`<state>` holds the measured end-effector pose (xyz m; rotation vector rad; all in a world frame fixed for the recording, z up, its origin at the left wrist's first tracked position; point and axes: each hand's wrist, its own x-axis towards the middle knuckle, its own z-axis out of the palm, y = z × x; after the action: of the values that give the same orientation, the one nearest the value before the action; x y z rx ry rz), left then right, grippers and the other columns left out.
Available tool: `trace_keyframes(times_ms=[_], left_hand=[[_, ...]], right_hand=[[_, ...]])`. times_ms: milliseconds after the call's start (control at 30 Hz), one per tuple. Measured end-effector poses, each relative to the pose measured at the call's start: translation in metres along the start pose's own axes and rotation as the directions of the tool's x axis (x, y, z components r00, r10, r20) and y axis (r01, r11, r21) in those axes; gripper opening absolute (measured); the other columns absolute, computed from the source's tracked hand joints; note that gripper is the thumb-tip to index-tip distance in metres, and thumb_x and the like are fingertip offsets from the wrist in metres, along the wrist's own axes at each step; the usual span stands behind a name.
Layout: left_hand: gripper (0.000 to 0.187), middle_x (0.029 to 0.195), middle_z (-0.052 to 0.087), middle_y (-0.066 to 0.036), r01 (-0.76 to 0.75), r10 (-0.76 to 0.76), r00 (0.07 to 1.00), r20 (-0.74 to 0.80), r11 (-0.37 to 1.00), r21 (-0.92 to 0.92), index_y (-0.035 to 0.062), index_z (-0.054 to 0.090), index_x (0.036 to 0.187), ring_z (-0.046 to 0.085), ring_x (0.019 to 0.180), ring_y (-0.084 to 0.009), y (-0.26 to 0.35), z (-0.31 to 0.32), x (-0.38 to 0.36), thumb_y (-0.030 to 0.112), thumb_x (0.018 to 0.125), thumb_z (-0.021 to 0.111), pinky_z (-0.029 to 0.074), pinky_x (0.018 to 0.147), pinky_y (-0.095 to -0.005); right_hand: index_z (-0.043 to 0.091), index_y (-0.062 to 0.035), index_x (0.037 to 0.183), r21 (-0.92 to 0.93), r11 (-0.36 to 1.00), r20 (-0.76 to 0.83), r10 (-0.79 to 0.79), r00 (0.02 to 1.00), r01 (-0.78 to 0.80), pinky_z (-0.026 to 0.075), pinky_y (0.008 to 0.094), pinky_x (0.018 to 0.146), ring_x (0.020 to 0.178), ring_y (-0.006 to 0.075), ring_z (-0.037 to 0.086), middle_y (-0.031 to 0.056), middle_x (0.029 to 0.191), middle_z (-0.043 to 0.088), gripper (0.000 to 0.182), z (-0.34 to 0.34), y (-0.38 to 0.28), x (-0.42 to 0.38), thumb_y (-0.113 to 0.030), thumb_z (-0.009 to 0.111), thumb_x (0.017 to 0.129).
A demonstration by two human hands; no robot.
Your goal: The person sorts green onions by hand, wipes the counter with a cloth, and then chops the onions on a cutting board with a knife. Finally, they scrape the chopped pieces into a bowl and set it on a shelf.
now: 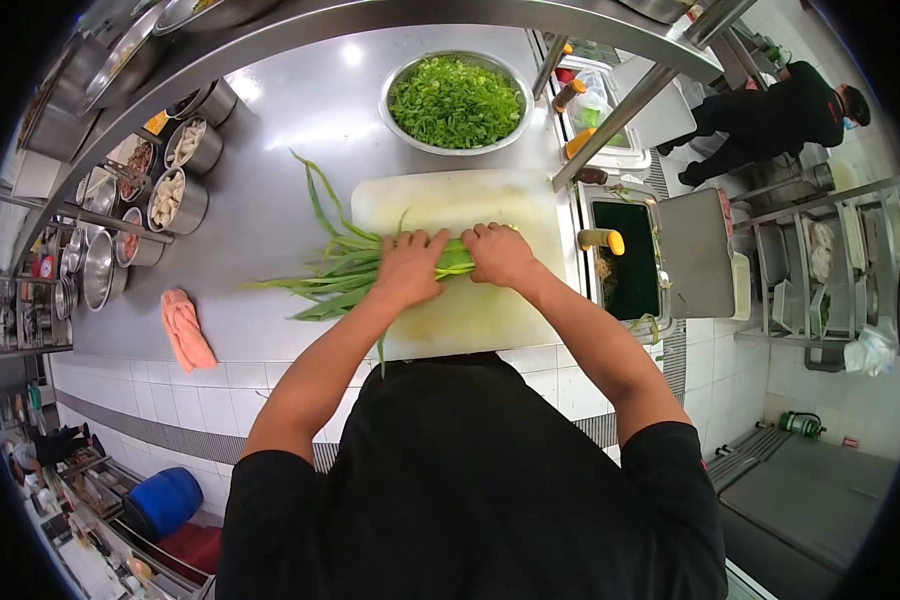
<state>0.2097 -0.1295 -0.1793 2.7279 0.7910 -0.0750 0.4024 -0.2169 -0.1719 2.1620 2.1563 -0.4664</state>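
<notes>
A bunch of spring onions (342, 270) lies across a white cutting board (440, 195), its long green leaves spreading left over the board's edge onto the steel counter. My left hand (410, 265) is closed over the bunch near the middle of the board. Close to its right, my right hand (498, 253) grips the same bunch, palm down with fingers curled over it. The hands hide the parts of the stalks beneath them. Beyond the board stands a metal bowl (386, 112) full of chopped spring onions (457, 102).
A pink cloth (187, 330) lies on the counter's left. Metal pots (192, 205) of food line the left side. Right of the board is a dark green container (628, 270) with a yellow-capped bottle (602, 240). A steel shelf (370, 22) crosses overhead. Another person (785, 115) stands at far right.
</notes>
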Motion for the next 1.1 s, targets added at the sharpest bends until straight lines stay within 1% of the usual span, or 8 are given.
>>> trace_keyframes(times_ms=[267, 333, 467, 533, 700, 767, 967, 1100], left_hand=[[0.089, 0.135, 0.058, -0.013, 0.139, -0.148, 0.984, 0.100, 0.986, 0.094, 0.0140, 0.046, 0.149, 0.051, 0.133, -0.0319, -0.064, -0.029, -0.032, 0.031, 0.071, 0.084, 0.036, 0.110, -0.0692], [0.090, 0.139, 0.057, -0.014, 0.230, -0.252, 0.832, 0.494, 0.967, 0.106, 0.0121, 0.045, 0.150, 0.051, 0.135, -0.0327, -0.083, -0.036, -0.013, 0.033, 0.071, 0.084, 0.034, 0.111, -0.0700], [0.096, 0.149, 0.052, -0.016, 0.193, -0.289, 0.758, 0.585, 0.956, 0.222, 0.0107, 0.041, 0.154, 0.047, 0.142, -0.0325, -0.058, -0.085, -0.004, 0.038, 0.072, 0.084, 0.030, 0.117, -0.0664], [0.102, 0.157, 0.044, -0.016, 0.033, -0.055, 0.994, 0.095, 0.976, 0.215, 0.0111, 0.037, 0.158, 0.043, 0.146, -0.0318, -0.025, -0.105, -0.015, 0.039, 0.072, 0.083, 0.026, 0.121, -0.0635], [0.104, 0.160, 0.039, -0.019, -0.169, 0.165, 0.982, 0.096, 0.985, 0.040, 0.0099, 0.034, 0.160, 0.036, 0.150, -0.0331, 0.063, -0.046, -0.016, 0.041, 0.073, 0.084, 0.019, 0.124, -0.0624], [0.100, 0.151, 0.048, -0.019, -0.064, 0.116, 0.963, -0.244, 0.975, 0.212, 0.0070, 0.039, 0.155, 0.046, 0.143, -0.0313, 0.049, 0.012, 0.001, 0.040, 0.072, 0.084, 0.023, 0.123, -0.0612], [0.072, 0.117, 0.066, -0.013, -0.093, 0.079, 0.970, -0.230, 0.994, -0.050, 0.0050, 0.060, 0.126, 0.061, 0.113, -0.0301, 0.002, 0.020, 0.018, 0.038, 0.067, 0.085, 0.040, 0.110, -0.0491], [0.055, 0.107, 0.066, -0.012, -0.135, 0.121, 0.977, -0.175, 0.988, -0.071, 0.0063, 0.066, 0.107, 0.061, 0.104, -0.0304, -0.007, 0.022, 0.030, 0.037, 0.065, 0.084, 0.045, 0.098, -0.0457]], right_hand=[[0.065, -0.0046, 0.113, 0.026, 0.998, -0.050, -0.052, 0.997, 0.053, 0.057, 0.0443, 0.091, 0.103, 0.0335, 0.070, 0.0146, 0.108, 0.071, 0.052, 0.004, 0.007, 0.001, -0.028, 0.085, 0.071], [0.066, -0.0044, 0.112, 0.045, 0.998, -0.017, -0.034, 0.999, 0.035, 0.057, 0.0445, 0.090, 0.103, 0.0336, 0.070, 0.0146, 0.109, 0.072, 0.051, 0.003, 0.005, 0.003, -0.028, 0.085, 0.071], [0.068, -0.0039, 0.110, 0.087, 0.996, 0.168, 0.008, 0.986, -0.023, 0.058, 0.0438, 0.090, 0.108, 0.0329, 0.068, 0.0152, 0.113, 0.072, 0.049, -0.008, 0.007, 0.016, -0.030, 0.083, 0.071], [0.069, -0.0041, 0.110, 0.097, 0.995, 0.189, 0.009, 0.982, -0.028, 0.058, 0.0435, 0.090, 0.109, 0.0325, 0.068, 0.0155, 0.113, 0.071, 0.049, -0.012, 0.008, 0.020, -0.030, 0.082, 0.071], [0.070, -0.0049, 0.113, 0.142, 0.989, 0.137, -0.065, 0.988, 0.045, 0.058, 0.0431, 0.092, 0.111, 0.0324, 0.067, 0.0161, 0.115, 0.071, 0.049, 0.015, 0.018, 0.024, -0.031, 0.080, 0.072], [0.069, -0.0058, 0.116, 0.075, 0.997, 0.159, -0.008, 0.987, -0.004, 0.056, 0.0419, 0.097, 0.111, 0.0321, 0.067, 0.0153, 0.116, 0.071, 0.051, 0.009, 0.014, 0.025, -0.031, 0.079, 0.073], [0.064, -0.0088, 0.125, -0.077, 0.997, -0.350, -0.052, 0.935, 0.027, 0.047, 0.0490, 0.106, 0.118, 0.0336, 0.062, 0.0119, 0.123, 0.066, 0.059, 0.000, -0.002, -0.019, -0.024, 0.083, 0.070], [0.063, -0.0092, 0.122, -0.026, 1.000, -0.348, -0.005, 0.938, -0.004, 0.047, 0.0516, 0.104, 0.121, 0.0344, 0.060, 0.0110, 0.126, 0.063, 0.059, 0.011, 0.008, -0.022, -0.021, 0.085, 0.069]])
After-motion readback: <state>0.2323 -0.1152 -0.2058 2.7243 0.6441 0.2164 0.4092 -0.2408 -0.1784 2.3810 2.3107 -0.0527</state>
